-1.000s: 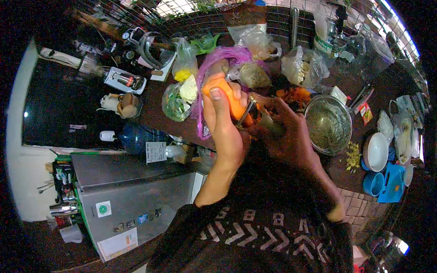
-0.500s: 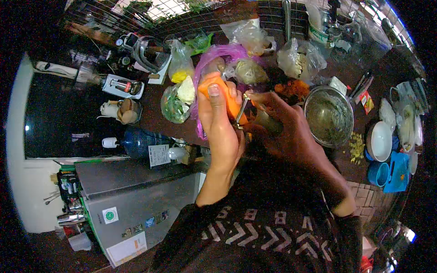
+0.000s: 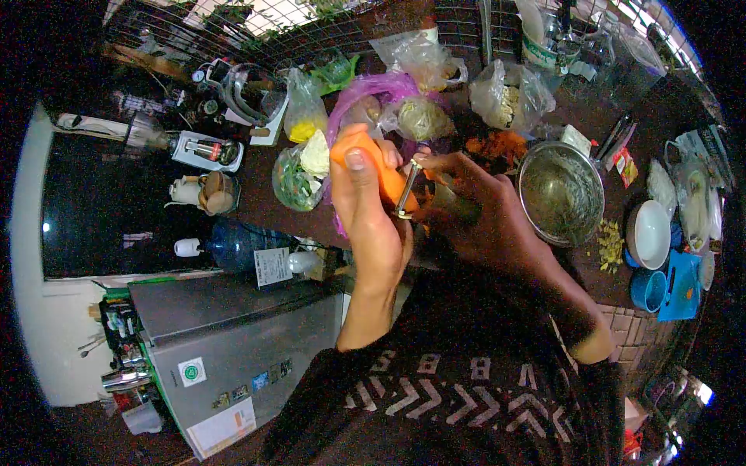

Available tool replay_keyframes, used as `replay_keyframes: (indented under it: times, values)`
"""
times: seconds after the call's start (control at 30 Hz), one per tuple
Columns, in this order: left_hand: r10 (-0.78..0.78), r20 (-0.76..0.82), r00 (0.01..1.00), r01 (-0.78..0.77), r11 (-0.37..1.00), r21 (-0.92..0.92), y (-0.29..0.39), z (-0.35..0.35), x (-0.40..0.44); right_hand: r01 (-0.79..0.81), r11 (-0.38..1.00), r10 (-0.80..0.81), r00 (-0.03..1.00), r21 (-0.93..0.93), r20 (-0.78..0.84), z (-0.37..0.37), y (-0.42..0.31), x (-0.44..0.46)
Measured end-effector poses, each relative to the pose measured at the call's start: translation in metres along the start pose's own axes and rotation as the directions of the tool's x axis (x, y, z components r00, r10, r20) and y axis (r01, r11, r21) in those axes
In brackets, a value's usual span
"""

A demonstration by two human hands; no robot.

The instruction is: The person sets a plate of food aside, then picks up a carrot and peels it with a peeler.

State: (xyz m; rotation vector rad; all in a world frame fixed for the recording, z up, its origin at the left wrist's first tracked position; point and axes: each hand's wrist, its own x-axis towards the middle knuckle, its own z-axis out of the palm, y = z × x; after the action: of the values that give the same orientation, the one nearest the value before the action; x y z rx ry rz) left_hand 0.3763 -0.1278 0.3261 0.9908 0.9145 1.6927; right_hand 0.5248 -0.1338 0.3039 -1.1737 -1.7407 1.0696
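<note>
An orange vegetable, likely a peeled carrot (image 3: 391, 180), is gripped in my left hand (image 3: 364, 194), with the thumb along its near side. My right hand (image 3: 482, 206) holds a metal peeler (image 3: 409, 189) by its handle, and the blade lies across the lower right end of the vegetable. Behind my hands are a purple plastic bag (image 3: 342, 116) and a clear bag with a round item (image 3: 423, 119). Orange peelings (image 3: 497, 149) lie on the table beyond my right hand.
Right of my right hand stands a metal bowl (image 3: 561, 194). Farther right are yellowish scraps (image 3: 610, 245), a white bowl (image 3: 649, 234), a blue bowl (image 3: 648, 290) and a blue board (image 3: 681, 289). A bag of vegetables (image 3: 292, 180) lies left, above a grey fridge (image 3: 241, 349).
The peeler has come away from the dark lower end of the vegetable and now lies across its side. Both hands have shifted slightly left, and the view has turned a little.
</note>
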Motion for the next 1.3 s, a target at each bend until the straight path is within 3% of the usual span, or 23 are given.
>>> replay_keyframes:
  times: [0.07,0.2,0.37,0.53,0.67,0.73,0.87,0.97,1.07,1.1,1.13,1.17,1.3]
  values:
    - [0.027,0.011,1.000,-0.026,0.999,-0.033,-0.001,-0.001,0.000,0.170,0.984,-0.165,0.983,0.051,-0.083,0.006,0.005,0.000]
    - [0.082,0.056,0.995,-0.078,0.995,-0.061,-0.002,-0.003,0.000,0.175,0.977,-0.166,0.982,0.119,-0.085,0.011,0.003,-0.001]
    - [0.105,0.062,0.993,-0.097,0.988,-0.120,-0.005,-0.002,-0.002,0.024,0.955,-0.019,1.000,0.295,-0.021,0.016,0.004,-0.003]
    - [0.176,0.106,0.979,-0.171,0.984,-0.059,-0.009,-0.006,0.000,0.085,0.932,-0.079,0.996,0.352,-0.032,0.017,0.009,-0.002]
    - [0.133,0.105,0.986,-0.128,0.990,-0.055,-0.006,-0.005,-0.001,0.070,0.918,-0.073,0.997,0.390,-0.007,0.016,0.013,-0.002]
    - [0.177,0.145,0.973,-0.188,0.980,0.062,-0.006,-0.008,0.000,0.081,0.907,-0.084,0.996,0.414,-0.010,0.016,0.011,-0.002]
    - [0.243,0.142,0.960,-0.254,0.965,0.065,-0.020,-0.014,0.003,0.118,0.863,-0.107,0.993,0.492,-0.051,0.023,0.015,0.001]
    - [0.296,0.149,0.943,-0.305,0.952,0.039,-0.025,-0.016,0.005,0.118,0.898,-0.099,0.993,0.423,-0.066,0.022,0.016,0.000]
    - [0.280,0.166,0.946,-0.289,0.957,0.034,-0.026,-0.015,0.006,0.134,0.858,-0.109,0.991,0.495,-0.079,0.021,0.019,0.001]
    - [0.205,0.152,0.967,-0.197,0.978,-0.063,-0.025,-0.012,0.006,0.134,0.859,-0.111,0.991,0.494,-0.075,0.017,0.017,0.001]
    - [0.130,0.145,0.981,-0.107,0.981,-0.160,-0.024,-0.009,0.006,0.083,0.938,-0.080,0.997,0.337,-0.023,0.008,0.014,0.002]
    - [0.135,0.184,0.974,-0.117,0.987,-0.109,-0.021,-0.010,0.008,0.035,0.986,-0.039,0.999,0.166,0.021,0.001,0.014,0.002]
    - [0.032,0.149,0.988,-0.006,0.985,-0.170,-0.016,-0.008,0.008,0.030,0.999,-0.029,0.997,-0.016,0.067,-0.008,0.023,0.007]
